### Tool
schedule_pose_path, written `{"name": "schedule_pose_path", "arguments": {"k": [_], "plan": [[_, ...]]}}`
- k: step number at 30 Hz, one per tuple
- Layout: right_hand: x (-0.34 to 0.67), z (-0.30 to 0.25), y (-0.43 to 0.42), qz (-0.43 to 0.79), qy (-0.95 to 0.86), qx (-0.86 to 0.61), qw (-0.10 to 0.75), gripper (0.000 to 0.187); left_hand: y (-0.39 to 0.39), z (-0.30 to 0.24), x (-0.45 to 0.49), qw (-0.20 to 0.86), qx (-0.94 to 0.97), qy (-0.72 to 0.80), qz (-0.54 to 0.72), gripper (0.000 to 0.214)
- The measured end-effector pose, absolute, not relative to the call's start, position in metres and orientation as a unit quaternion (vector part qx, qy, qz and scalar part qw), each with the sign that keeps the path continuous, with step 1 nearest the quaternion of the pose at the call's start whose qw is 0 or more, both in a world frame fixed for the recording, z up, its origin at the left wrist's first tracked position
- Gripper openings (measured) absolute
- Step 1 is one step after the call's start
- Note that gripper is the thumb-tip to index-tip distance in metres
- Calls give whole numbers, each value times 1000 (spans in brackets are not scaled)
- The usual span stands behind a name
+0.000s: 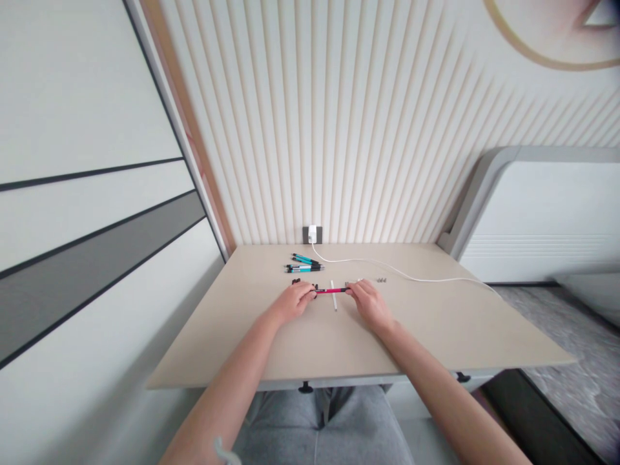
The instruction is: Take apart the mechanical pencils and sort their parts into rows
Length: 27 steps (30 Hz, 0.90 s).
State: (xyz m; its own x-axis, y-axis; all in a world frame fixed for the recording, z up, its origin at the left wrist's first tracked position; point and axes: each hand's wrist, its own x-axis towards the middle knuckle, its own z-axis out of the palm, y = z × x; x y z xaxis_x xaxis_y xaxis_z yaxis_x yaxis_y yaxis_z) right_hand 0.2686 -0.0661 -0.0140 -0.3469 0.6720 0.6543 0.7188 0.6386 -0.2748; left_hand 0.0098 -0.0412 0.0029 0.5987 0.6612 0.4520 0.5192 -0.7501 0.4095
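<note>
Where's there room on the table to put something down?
On the table: right of the right hand, below the white cord; left of the left hand; and between the forearms, towards the front. The middle is crowded, with a pink pen in both hands, a white stick, blue pens and small bits.

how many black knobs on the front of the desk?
2 visible: one black knob under the front edge of the desk, between the forearms; a second black knob just right of the right forearm. The arms may hide others.
</note>
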Motion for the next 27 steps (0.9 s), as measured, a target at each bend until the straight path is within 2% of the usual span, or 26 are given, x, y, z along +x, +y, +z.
{"name": "schedule_pose_path", "arguments": {"k": [4, 9, 13, 16, 19, 27], "plan": [[268, -12, -68, -17, -823, -415, 387, 29, -40, 1, 8, 110, 881, 332, 319, 26], [266, -10, -71, 77, -824, -402, 392, 30, -34, -1, 4, 68, 862, 333, 375, 25], [265, -11, -72, 207, -783, -426, 403, 42, -35, 1, 5, 39, 870, 310, 381, 24], [267, -12, -71, 261, -774, -438, 376, 49, -38, 3, 7, 29, 879, 298, 372, 22], [269, -13, -70, 261, -779, -442, 360, 48, -40, 4, 8, 32, 886, 293, 358, 22], [273, -14, -66, 197, -787, -445, 379, 33, -41, 2, 12, 80, 884, 313, 337, 27]]}}
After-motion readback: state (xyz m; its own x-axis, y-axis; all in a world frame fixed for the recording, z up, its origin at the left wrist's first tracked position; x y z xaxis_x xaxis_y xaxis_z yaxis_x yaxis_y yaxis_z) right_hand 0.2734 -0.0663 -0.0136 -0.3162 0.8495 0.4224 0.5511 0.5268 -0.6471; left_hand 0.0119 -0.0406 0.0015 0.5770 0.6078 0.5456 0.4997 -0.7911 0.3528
